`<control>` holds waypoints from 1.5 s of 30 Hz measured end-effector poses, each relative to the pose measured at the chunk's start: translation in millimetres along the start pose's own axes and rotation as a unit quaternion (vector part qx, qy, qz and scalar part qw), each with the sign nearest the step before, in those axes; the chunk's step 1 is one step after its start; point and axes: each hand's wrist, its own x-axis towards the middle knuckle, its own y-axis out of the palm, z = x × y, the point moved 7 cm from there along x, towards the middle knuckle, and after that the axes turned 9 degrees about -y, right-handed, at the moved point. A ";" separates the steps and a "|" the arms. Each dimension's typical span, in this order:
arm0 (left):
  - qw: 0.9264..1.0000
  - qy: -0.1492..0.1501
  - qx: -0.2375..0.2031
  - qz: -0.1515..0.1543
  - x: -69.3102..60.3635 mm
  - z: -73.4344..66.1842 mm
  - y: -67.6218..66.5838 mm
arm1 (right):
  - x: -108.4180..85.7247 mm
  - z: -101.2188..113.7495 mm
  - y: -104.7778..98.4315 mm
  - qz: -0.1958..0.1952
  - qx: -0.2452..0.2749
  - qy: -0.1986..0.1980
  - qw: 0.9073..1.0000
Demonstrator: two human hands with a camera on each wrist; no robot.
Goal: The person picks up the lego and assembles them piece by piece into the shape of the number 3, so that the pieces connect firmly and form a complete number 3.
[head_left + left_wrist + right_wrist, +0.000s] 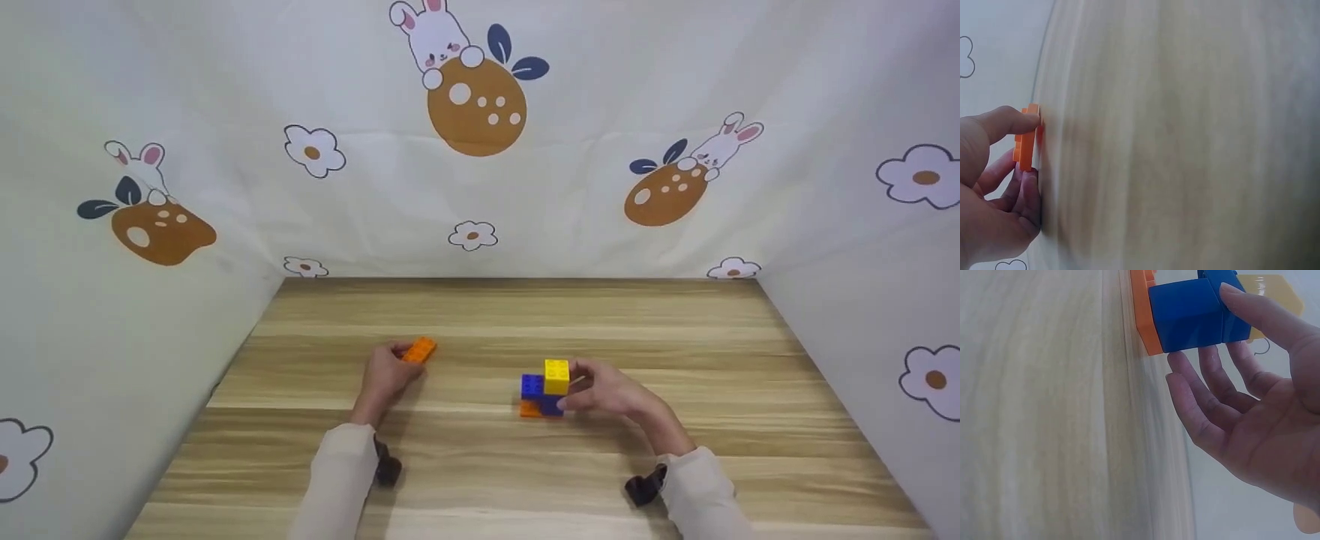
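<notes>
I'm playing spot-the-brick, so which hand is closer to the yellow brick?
The right. The right hand is close beside the yellow brick, its thumb at a blue brick below it. The left hand is farther away, leftward, holding an orange brick.

1. Yellow brick (556,375): one plain colour.
2. Below the yellow brick: plain blue bricks (532,385), an orange base piece (529,409).
3. Left of the yellow brick: a plain orange brick (421,349).
4. Beneath the yellow brick: tan, wood-grained tabletop (487,465).
5. Behind the yellow brick: whitish cloth (577,187) printed with white rabbits (439,46), white-spotted brown fruits (477,127), dark-blue leaves (531,68), brown-centred flowers (472,235).
</notes>
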 end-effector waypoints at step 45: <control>0.994 0.093 -0.050 0.021 -38.9 -62.1 17.4 | 0.6 -0.1 0.3 0.002 0.004 0.002 1.000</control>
